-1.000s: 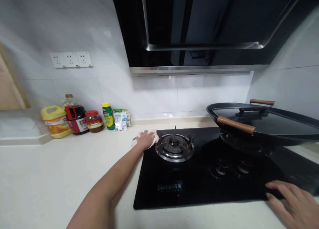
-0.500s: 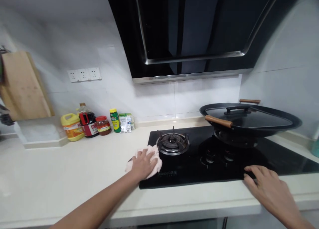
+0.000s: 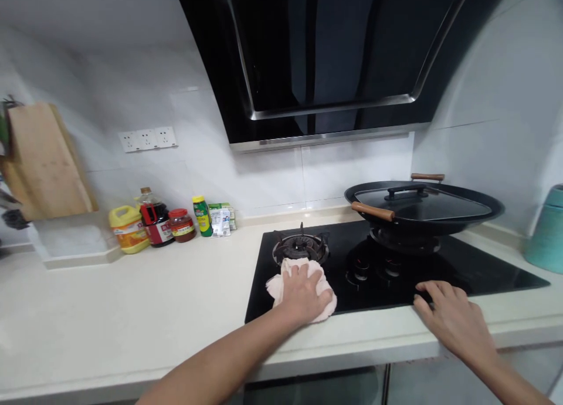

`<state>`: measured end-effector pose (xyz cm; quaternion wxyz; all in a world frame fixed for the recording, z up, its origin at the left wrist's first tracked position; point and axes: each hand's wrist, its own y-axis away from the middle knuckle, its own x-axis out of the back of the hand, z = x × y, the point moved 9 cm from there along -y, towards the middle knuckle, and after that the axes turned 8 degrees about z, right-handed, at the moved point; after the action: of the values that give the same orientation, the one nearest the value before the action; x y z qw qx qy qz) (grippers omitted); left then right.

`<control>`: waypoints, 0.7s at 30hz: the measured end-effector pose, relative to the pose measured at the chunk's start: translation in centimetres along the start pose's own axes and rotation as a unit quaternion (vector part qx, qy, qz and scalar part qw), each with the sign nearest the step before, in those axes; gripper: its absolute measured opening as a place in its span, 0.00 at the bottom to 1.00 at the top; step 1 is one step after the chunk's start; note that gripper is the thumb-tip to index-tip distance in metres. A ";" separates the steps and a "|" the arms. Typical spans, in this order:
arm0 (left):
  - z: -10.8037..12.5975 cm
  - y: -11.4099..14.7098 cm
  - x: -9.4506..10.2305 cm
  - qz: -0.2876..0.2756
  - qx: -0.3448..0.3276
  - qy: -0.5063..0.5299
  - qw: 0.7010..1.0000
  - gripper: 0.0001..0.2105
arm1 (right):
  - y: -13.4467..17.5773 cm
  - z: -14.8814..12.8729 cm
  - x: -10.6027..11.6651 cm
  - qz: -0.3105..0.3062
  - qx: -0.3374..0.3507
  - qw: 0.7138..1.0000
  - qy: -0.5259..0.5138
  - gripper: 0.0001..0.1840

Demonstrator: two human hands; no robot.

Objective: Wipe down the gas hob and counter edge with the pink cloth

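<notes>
My left hand (image 3: 303, 292) presses a pale pink cloth (image 3: 325, 311) onto the black glass gas stove (image 3: 338, 296). Its fingers spread over the cloth, just in front of the left burner (image 3: 300, 247). My right hand (image 3: 455, 317) rests at the stove's front edge, holding nothing, with its fingers loosely bent and the thumb apart. Behind it, a large black wok (image 3: 479, 212) sits on the right burner under a lid (image 3: 433, 205). Two control knobs (image 3: 361, 269) lie between the hands.
On the left, a yellow jug (image 3: 129, 230), a dark sauce bottle (image 3: 155, 220), a red-lidded jar (image 3: 181, 226), a green bottle (image 3: 203, 217) and packets (image 3: 220, 222) line the wall. A range hood (image 3: 325, 123) hangs overhead. A turquoise container (image 3: 548, 235) stands at the right.
My left hand has slid the cloth rightward over the stove, from its left edge to in front of the left burner. My right hand stays at the front edge. The view has shifted slightly right.
</notes>
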<state>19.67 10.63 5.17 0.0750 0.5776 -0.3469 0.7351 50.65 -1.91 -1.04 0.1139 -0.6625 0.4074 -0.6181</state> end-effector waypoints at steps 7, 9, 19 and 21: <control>2.0 1.3 -0.1 0.064 -0.045 0.065 0.995 0.17 | 0.0 0.0 -0.2 -0.005 -0.009 1.000 -0.005 0.23; 2.4 2.2 0.1 0.068 -0.065 0.091 0.991 0.17 | 0.0 -0.1 -0.2 -0.005 -0.010 1.000 -0.014 0.23; 4.5 4.8 0.5 -0.043 -0.140 0.258 0.955 0.39 | -0.4 -3.1 1.9 0.034 -0.049 0.995 -0.081 0.26; 2.6 4.9 1.5 -0.011 -0.113 0.308 0.945 0.43 | 0.4 -8.5 3.1 0.017 0.013 0.986 -0.163 0.28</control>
<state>18.74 4.94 4.67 0.2507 0.3145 -0.3811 0.8324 42.45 -1.27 2.74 0.1982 -0.7460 0.3862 -0.5050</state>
